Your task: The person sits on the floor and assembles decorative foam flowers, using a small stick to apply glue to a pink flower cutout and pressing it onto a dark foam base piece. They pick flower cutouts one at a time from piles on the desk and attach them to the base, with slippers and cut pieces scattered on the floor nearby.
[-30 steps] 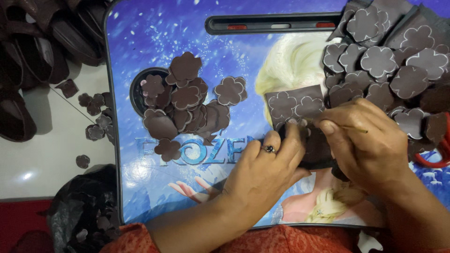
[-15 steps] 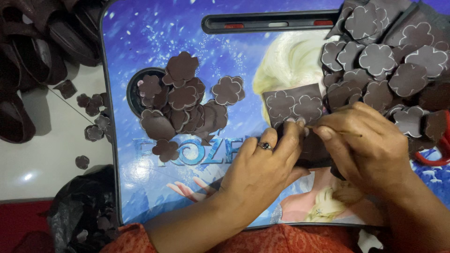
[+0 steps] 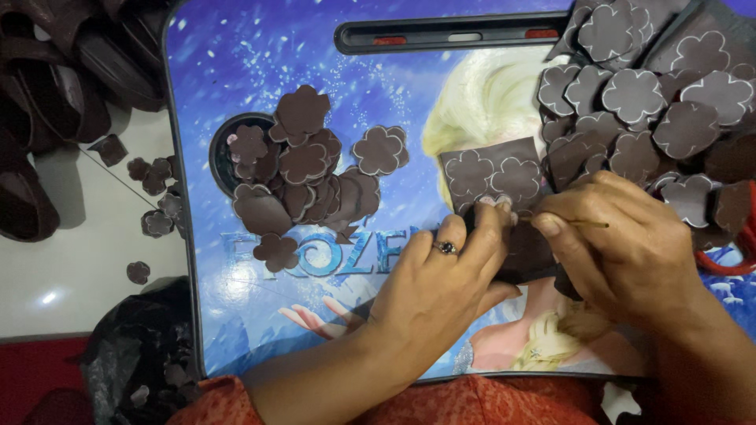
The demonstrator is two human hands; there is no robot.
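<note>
My left hand [image 3: 445, 271], with a ring on one finger, pins a dark brown sheet piece [image 3: 492, 175] marked with white flower outlines against the blue picture-printed lap table [image 3: 236, 55]. My right hand [image 3: 622, 244] pinches a thin stick-like tool [image 3: 587, 224] at the sheet's near edge. A loose pile of cut brown flower shapes [image 3: 303, 169] lies left of the hands, partly over a round cup hole in the table.
More outlined brown flower pieces [image 3: 638, 94] are heaped at the table's far right. A black slot [image 3: 449, 33] runs along the far edge. Scraps [image 3: 153, 197] lie on the white floor, with dark shoe parts [image 3: 55, 94] far left and a black bag [image 3: 138, 358] near left.
The view has shifted slightly. Both hands stay on the brown sheet piece with only small finger movement.
</note>
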